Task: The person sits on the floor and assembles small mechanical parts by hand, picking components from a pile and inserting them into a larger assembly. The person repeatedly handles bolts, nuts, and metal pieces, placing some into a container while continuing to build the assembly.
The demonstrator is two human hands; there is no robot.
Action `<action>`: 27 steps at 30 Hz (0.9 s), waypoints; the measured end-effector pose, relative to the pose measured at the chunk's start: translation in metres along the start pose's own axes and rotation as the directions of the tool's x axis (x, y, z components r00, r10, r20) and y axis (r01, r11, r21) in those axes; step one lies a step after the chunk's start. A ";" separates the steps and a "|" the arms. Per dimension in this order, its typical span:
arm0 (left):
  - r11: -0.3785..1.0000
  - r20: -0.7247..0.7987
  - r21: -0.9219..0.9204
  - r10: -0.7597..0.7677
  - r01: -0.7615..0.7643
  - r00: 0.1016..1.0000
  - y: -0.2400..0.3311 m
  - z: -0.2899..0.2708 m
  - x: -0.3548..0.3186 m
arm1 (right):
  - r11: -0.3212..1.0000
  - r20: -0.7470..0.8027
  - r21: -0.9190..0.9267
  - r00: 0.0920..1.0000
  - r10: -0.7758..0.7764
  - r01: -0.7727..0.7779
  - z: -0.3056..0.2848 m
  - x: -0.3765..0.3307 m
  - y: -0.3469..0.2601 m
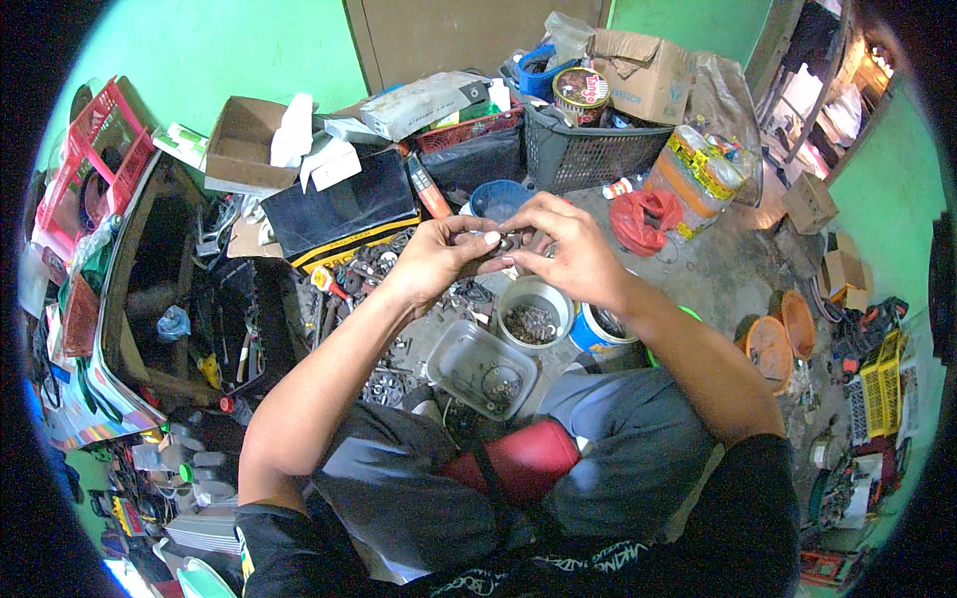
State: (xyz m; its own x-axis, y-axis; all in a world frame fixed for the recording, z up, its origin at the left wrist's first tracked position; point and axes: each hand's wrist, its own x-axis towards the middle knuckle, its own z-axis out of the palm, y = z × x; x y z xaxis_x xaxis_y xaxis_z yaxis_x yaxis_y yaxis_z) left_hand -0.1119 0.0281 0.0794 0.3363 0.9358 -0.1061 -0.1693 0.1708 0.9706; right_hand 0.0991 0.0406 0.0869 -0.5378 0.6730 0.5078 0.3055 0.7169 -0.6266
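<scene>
Small dark part [508,242] sits between fingertips [491,239], long axis indistinct.

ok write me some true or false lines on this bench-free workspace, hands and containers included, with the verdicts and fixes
1. The left hand and right hand meet at a small dark part. True.
2. The white round tub is empty. False: small pieces lie in it.
3. A red plastic bag lies to the right of both hands. True.
4. The yellow crate is near the left edge. False: it is near the right edge.
</scene>
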 end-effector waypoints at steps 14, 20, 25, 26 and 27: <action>0.994 0.025 0.105 -0.014 0.012 1.000 0.005 0.005 0.002 | 0.993 -0.069 -0.097 0.995 -0.072 0.065 0.007 0.000 -0.003; 0.996 -0.023 0.089 0.009 -0.007 1.000 0.005 0.008 0.001 | 0.995 -0.059 -0.088 0.997 -0.052 0.047 0.013 0.002 -0.004; 1.000 -0.045 0.012 -0.015 0.015 0.999 0.005 0.005 0.001 | 0.993 -0.054 -0.095 0.996 -0.071 0.065 0.013 0.003 -0.009; 1.000 -0.060 -0.008 -0.022 0.022 0.998 0.004 0.006 0.002 | 0.992 -0.065 -0.101 0.995 -0.078 0.071 0.014 0.003 -0.008; 0.999 -0.075 -0.029 -0.030 0.028 0.997 0.004 0.006 0.003 | 0.991 -0.076 -0.107 0.993 -0.086 0.078 0.014 0.003 -0.007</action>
State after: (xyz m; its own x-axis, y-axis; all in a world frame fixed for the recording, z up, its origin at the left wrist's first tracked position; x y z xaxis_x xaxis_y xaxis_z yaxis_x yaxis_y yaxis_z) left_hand -0.1061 0.0294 0.0843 0.2710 0.9507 -0.1509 -0.1868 0.2057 0.9606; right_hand 0.0839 0.0349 0.0843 -0.5007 0.6208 0.6033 0.3448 0.7823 -0.5188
